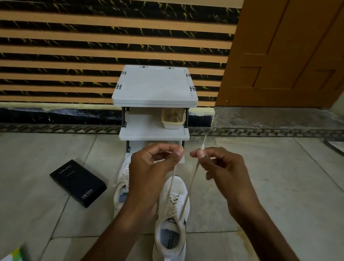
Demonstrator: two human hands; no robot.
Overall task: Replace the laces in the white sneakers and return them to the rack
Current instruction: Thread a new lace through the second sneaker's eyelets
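Note:
Two white sneakers stand on the tiled floor in front of a small white rack (156, 86). The right sneaker (171, 231) points toward the rack, and a cream lace (191, 187) runs up from its eyelets in two taut strands. My left hand (153, 166) pinches the left strand above the toe. My right hand (220, 168) pinches the right strand, whose tip sticks up past the fingers. The left sneaker (121, 195) lies mostly hidden behind my left hand and forearm.
A black phone box (78, 182) lies on the floor to the left of the sneakers. A beige tray (172, 117) sits on the rack's middle shelf. A brown door (296, 52) stands at the right, a striped wall behind. A green-white packet (16, 256) shows at the bottom left.

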